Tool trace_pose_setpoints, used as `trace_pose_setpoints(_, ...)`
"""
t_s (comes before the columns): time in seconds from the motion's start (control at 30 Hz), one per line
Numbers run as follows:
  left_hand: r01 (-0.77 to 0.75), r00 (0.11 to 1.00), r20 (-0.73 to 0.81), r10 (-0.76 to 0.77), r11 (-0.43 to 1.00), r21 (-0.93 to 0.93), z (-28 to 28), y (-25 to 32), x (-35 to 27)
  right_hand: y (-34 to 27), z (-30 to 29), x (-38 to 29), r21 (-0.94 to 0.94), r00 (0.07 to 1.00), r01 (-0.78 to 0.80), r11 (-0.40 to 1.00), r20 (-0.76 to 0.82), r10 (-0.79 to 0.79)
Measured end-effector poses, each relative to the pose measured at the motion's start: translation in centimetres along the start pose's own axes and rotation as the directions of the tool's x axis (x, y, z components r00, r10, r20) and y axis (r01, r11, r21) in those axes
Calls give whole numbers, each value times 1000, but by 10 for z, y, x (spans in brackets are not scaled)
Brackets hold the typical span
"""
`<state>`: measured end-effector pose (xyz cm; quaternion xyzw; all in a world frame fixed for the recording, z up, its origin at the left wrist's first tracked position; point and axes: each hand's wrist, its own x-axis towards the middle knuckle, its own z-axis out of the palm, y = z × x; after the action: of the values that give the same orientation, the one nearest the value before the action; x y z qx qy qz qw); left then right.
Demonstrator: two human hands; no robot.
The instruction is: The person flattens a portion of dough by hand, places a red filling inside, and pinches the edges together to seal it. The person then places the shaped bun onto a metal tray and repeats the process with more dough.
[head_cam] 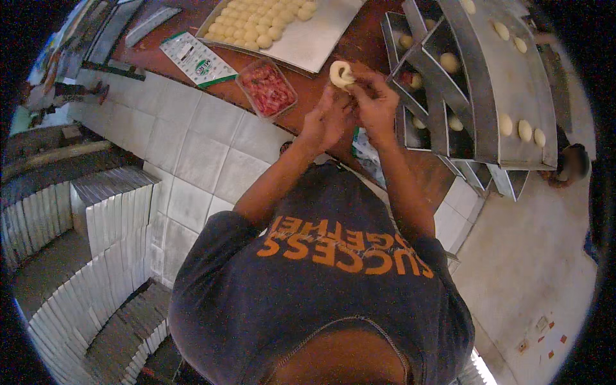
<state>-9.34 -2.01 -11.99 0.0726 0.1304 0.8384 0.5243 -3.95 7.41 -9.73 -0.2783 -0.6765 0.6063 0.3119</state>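
Observation:
A pale piece of dough (pixel 340 74), curled round with a hollow in its middle, is held above the red-brown table. My right hand (pixel 378 98) pinches it with thumb and fingers. Just left of it, my left hand (pixel 328 118) is raised with its fingers apart, near the dough; whether it touches the dough is unclear. Left of my hands stands a clear plastic tub of red, chunky filling (pixel 267 89). Beyond it, a metal tray (pixel 313 45) bears many round dough balls (pixel 257 21) packed in rows.
A white and green packet (pixel 197 60) lies left of the tub. Stacked metal trays (pixel 524 91) with dough pieces rise at the right. A plastic bag (pixel 368 151) lies by my right forearm. Many stacked metal pans (pixel 110 240) stand at lower left. A person (pixel 570 161) is at far right.

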Motion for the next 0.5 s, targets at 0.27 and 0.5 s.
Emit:
trace_pose_setpoints(0.27, 10, 998, -69, -7, 999, 53, -12, 34, 31, -7, 5, 2, -419, 895, 445, 791, 223, -385)
trace_pose_setpoints(0.5, -52, 954, -196, 226, 770, 636, 10, 15, 29, -20, 11, -6, -147, 982, 131, 980, -115, -148)
